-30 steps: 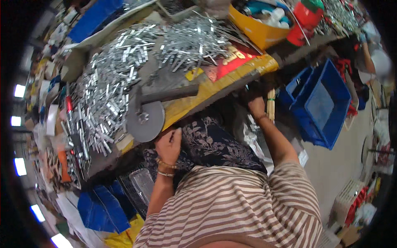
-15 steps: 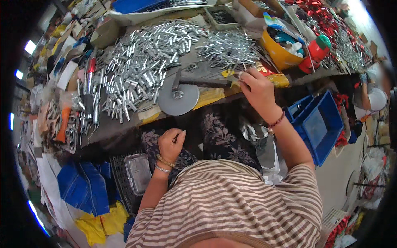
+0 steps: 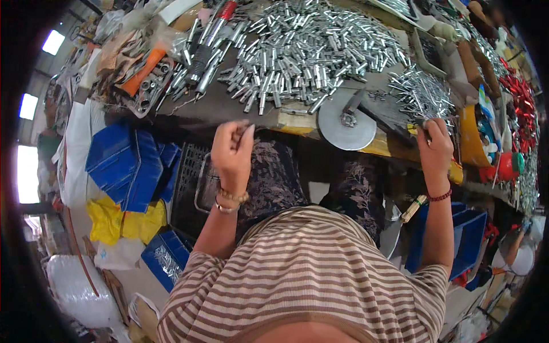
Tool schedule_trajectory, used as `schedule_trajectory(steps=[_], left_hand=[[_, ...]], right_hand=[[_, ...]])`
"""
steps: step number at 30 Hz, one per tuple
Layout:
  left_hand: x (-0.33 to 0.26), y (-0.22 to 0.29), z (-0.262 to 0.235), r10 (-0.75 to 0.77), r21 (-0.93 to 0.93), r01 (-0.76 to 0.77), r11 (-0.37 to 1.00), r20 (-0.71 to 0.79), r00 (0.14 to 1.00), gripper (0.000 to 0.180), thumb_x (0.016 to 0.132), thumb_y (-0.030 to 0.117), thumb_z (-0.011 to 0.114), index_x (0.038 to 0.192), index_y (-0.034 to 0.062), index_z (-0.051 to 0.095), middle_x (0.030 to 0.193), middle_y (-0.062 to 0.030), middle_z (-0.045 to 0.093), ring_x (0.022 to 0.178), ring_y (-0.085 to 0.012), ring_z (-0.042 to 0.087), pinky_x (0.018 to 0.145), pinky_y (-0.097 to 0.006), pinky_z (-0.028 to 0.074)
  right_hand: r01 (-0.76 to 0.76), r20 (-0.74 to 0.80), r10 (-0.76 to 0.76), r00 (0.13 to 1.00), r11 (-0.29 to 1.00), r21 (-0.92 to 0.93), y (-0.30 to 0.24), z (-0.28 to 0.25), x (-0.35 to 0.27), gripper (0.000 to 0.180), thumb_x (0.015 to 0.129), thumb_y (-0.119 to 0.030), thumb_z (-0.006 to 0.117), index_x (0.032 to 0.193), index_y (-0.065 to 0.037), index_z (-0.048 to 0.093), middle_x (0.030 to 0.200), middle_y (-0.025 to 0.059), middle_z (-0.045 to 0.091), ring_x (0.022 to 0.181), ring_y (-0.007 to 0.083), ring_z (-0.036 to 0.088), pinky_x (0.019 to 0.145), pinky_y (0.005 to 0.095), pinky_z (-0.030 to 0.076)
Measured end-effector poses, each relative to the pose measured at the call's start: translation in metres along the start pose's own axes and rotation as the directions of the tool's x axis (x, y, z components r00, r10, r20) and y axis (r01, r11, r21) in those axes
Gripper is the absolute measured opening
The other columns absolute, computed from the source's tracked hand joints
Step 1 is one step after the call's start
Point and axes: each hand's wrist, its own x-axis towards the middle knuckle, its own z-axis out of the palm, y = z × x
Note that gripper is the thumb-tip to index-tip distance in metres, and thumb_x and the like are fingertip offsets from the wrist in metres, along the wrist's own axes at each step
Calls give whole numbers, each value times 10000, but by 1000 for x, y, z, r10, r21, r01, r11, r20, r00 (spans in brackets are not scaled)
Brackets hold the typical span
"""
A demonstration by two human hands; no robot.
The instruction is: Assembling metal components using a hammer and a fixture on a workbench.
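My left hand (image 3: 233, 150) is raised over my lap at the bench's front edge. Its fingers are curled with the thumb against them, and whatever they may hold is hidden. On the right, my right hand (image 3: 437, 150) is closed in a pinch beside the pile of thin metal pins (image 3: 422, 94); I cannot make out anything in its fingertips. Just left of it ends the dark handle of a hammer (image 3: 384, 117), whose head rests on a round grey metal disc (image 3: 337, 130). Behind the disc spreads a large heap of short silvery metal tubes (image 3: 320, 48).
Screwdriver-like tools (image 3: 209, 48) and an orange-handled tool (image 3: 143, 71) lie at the bench's left. A yellow bowl (image 3: 473, 137) and a red bottle (image 3: 503, 167) stand at right. Blue bins (image 3: 466, 234) sit below; another blue bin (image 3: 166, 260) holds metal pieces. A co-worker (image 3: 514, 251) is at far right.
The view has swung left, so the bench things appear further right. My left hand has risen toward the bench edge. My right hand stays near the pins and hammer handle.
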Motion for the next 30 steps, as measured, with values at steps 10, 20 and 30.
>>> schedule_trajectory(steps=[10, 20, 30], left_hand=[[42, 11, 41, 335, 263, -462, 847, 411, 848, 179, 846, 183, 752, 989, 78, 729, 984, -88, 629, 987, -311, 600, 863, -412, 490], [32, 35, 57, 438, -25, -494, 869, 503, 745, 134, 840, 108, 733, 942, 41, 677, 933, -108, 631, 954, -327, 600, 835, -419, 483], [27, 44, 80, 457, -26, -544, 839, 576, 678, 180, 809, 133, 771, 948, 49, 694, 938, -91, 636, 947, -315, 599, 824, -421, 485]], right_hand=[[-442, 308, 382, 871, 339, 830, -94, 30, 0, 127, 911, 25, 678, 1028, -8, 642, 982, 6, 690, 828, 68, 629, 729, 241, 525], [-125, 229, 38, 973, 917, 378, -99, 32, 0, 176, 782, -16, 743, 928, -5, 646, 876, 139, 586, 832, 339, 633, 717, 413, 515], [90, 133, -114, 985, 981, 170, -97, 40, 2, 173, 719, -64, 770, 852, -87, 662, 894, 63, 575, 895, 280, 615, 761, 403, 537]])
